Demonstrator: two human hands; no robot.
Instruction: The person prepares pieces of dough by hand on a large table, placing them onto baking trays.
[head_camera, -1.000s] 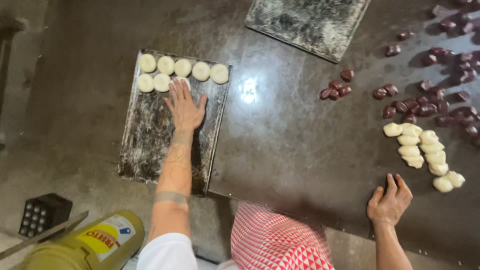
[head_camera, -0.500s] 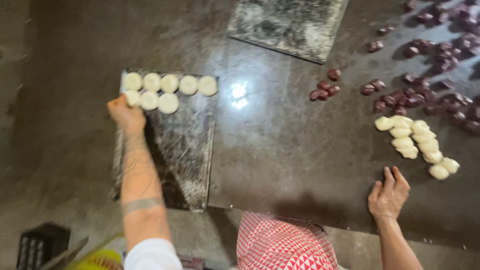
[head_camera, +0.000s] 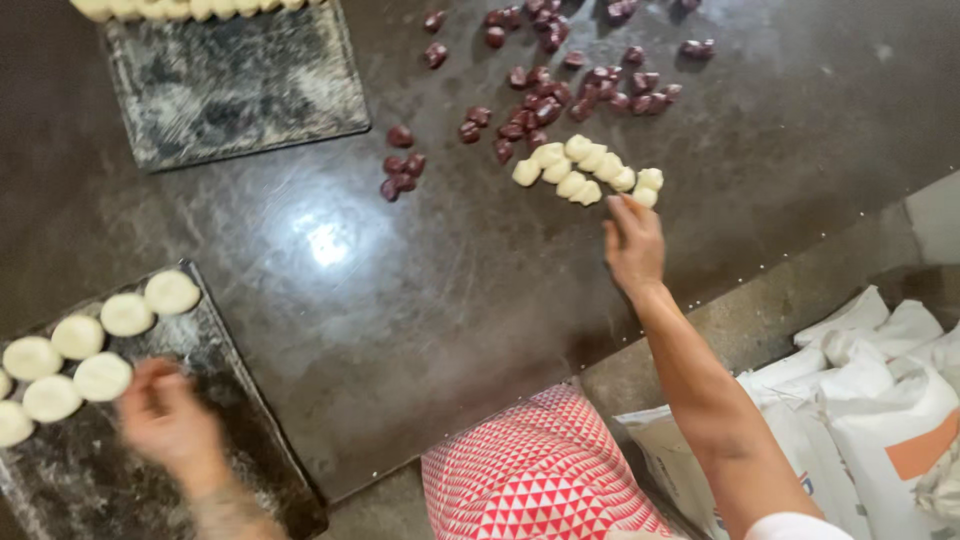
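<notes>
The right hand (head_camera: 634, 243), which half a second ago lay flat on the dark worktop (head_camera: 420, 300) near its front edge, now reaches forward to the cluster of pale dough pieces (head_camera: 585, 170); its fingertips touch the nearest piece at the cluster's right end, fingers drawn together, though whether a piece is actually pinched cannot be told. The left hand (head_camera: 165, 418) has come off the far corner of the floured tray (head_camera: 150, 470) and now hangs blurred over the tray's bare part, just beside the round dough discs (head_camera: 90, 350) set in two rows at its left end; its fingers look loosely curled and hold nothing visible. The change suggests another piece is being fetched while the tray stands ready to receive it. Dark red filling balls (head_camera: 545, 95) lie scattered beyond the pale cluster, untouched. A second floured tray (head_camera: 240, 85) sits further back, with dough along its far edge.
</notes>
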